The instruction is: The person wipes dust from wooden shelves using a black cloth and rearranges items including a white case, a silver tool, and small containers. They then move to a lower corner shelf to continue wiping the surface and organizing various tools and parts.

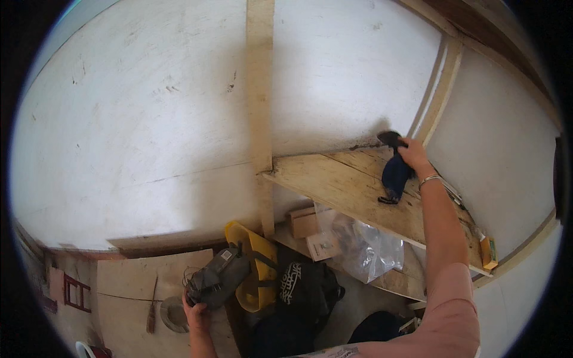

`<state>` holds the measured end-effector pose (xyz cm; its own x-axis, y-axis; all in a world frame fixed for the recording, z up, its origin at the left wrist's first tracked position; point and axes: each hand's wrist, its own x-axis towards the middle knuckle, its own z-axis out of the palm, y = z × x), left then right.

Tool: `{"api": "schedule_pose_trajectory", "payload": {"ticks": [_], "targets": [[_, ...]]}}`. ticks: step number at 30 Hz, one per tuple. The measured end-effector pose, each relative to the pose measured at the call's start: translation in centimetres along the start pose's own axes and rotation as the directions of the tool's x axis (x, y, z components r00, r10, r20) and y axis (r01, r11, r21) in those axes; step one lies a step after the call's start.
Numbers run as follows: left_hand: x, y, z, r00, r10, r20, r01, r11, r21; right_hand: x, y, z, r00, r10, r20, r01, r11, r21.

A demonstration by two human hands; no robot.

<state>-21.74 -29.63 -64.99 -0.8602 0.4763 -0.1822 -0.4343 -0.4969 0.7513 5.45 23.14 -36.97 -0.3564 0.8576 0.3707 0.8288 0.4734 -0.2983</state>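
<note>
My right hand [414, 157], with a bracelet at the wrist, reaches to the upper wooden shelf [334, 179]. Its fingers are closed on a dark blue and black object [395, 176], which hangs down against the boards; its exact kind is unclear. Lower at the left, my left hand [197, 316] grips a dark grey boxy device [224, 275] with a pale label and tangled thin cords, above a light board surface. A ring-shaped grey coil [173, 314] lies beside that hand, and a screwdriver-like tool [151, 313] lies farther left.
A yellow container [246, 298] stands right of the grey device, next to a black bag [307, 292] with white print. The lower shelf holds cardboard boxes [304, 222] and a clear plastic bag [370, 253]. A small yellow-orange box [489, 253] sits at the upper shelf's right end.
</note>
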Motion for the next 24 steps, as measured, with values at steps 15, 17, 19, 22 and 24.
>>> {"api": "schedule_pose_trajectory", "payload": {"ticks": [15, 17, 19, 22, 24], "targets": [[0.3, -0.1, -0.2, 0.997, 0.073, 0.036, -0.075, 0.995, 0.069, -4.5, -19.3, 9.2, 0.822, -0.542, 0.173, 0.514, 0.838, 0.184], [0.2, -0.2, -0.7, 0.998, 0.061, -0.014, -0.059, 0.994, 0.094, -5.2, -22.7, 9.2, 0.794, -0.534, 0.291, 0.513, 0.845, 0.15], [0.5, -0.5, -1.0, 0.999, 0.043, 0.016, -0.043, 0.999, 0.026, -5.5, -22.9, 9.5, 0.728, -0.634, 0.262, 0.608, 0.773, 0.18], [0.4, -0.2, -0.5, 0.999, 0.043, 0.016, -0.043, 0.998, 0.041, -6.6, -21.3, 9.0, 0.6, -0.765, 0.231, 0.712, 0.643, 0.282], [0.5, 0.0, -0.2, 0.999, 0.046, 0.004, -0.046, 0.997, 0.054, -7.9, -19.6, 7.4, 0.499, -0.835, 0.233, 0.759, 0.551, 0.347]]}}
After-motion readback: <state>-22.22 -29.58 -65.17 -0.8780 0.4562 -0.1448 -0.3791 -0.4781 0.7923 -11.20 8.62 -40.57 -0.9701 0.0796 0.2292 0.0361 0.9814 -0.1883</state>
